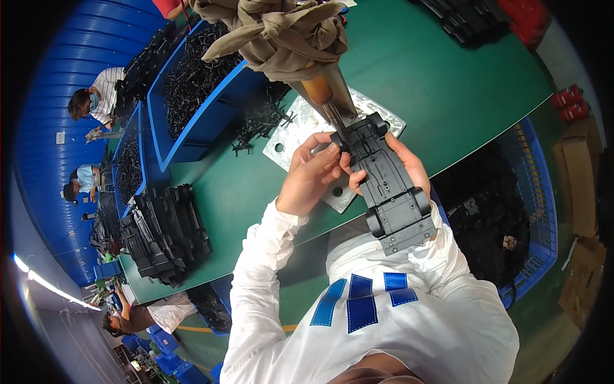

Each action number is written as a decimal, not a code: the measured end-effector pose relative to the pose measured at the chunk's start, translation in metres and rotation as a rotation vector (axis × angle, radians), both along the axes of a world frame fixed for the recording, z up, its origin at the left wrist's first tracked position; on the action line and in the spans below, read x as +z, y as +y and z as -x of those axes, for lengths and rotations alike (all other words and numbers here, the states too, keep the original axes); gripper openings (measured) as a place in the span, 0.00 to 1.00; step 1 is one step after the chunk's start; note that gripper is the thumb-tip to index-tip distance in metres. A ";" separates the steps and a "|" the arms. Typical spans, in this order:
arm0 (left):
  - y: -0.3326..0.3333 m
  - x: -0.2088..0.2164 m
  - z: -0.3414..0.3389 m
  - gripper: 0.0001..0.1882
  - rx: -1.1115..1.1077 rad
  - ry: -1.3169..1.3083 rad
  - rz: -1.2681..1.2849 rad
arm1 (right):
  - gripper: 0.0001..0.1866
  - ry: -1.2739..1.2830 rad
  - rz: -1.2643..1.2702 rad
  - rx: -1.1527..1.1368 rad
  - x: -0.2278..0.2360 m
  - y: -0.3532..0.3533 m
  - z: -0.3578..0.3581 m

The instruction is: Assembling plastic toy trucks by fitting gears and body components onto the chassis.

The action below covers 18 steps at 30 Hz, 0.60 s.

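Observation:
A long black plastic toy-car chassis (pixel 378 174), with rounded wheel arches at both ends, is tilted over the table's near edge. My right hand (pixel 409 163) grips it along its right side, with fingertips showing at its left edge. At the chassis's far left corner, the fingers of my left hand (pixel 310 176) are pinched together; what lies between them is hidden. Just above that corner, the metal rod of a driver-like tool (pixel 329 112) points down at the chassis, its tip close to my left fingertips. Brown cloth (pixel 275 35) is knotted around the tool's upper part.
A pale metal plate (pixel 288 137) lies under the work on the green table (pixel 441 83). Small black parts (pixel 252 128) lie left, beside a blue bin (pixel 204 96) full of them. Stacked black parts (pixel 163 233) stand nearer; a blue crate (pixel 543 211) is right. Several people work leftward.

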<state>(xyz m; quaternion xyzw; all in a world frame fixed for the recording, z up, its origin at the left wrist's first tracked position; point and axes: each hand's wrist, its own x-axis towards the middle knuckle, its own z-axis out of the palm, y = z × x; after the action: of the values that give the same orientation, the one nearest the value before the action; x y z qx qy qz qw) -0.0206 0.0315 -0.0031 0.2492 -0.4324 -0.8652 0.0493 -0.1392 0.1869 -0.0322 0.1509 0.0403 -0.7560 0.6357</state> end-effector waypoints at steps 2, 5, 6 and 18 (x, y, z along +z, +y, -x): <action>-0.001 0.000 0.001 0.11 0.001 -0.006 -0.010 | 0.27 0.039 0.013 0.008 -0.001 -0.002 0.002; -0.003 0.000 0.003 0.10 -0.004 0.003 -0.021 | 0.26 0.030 0.025 0.018 -0.003 -0.002 0.004; -0.003 0.000 0.004 0.09 -0.006 0.013 -0.025 | 0.26 0.030 0.025 0.015 -0.003 -0.002 0.005; -0.002 0.000 0.005 0.09 0.048 0.025 -0.046 | 0.25 0.003 0.057 0.040 0.005 -0.005 0.006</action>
<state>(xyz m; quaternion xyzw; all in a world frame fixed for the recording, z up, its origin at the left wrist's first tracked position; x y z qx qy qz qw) -0.0260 0.0300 -0.0033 0.2498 -0.4056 -0.8765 0.0696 -0.1450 0.1823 -0.0275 0.1307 0.0224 -0.7441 0.6548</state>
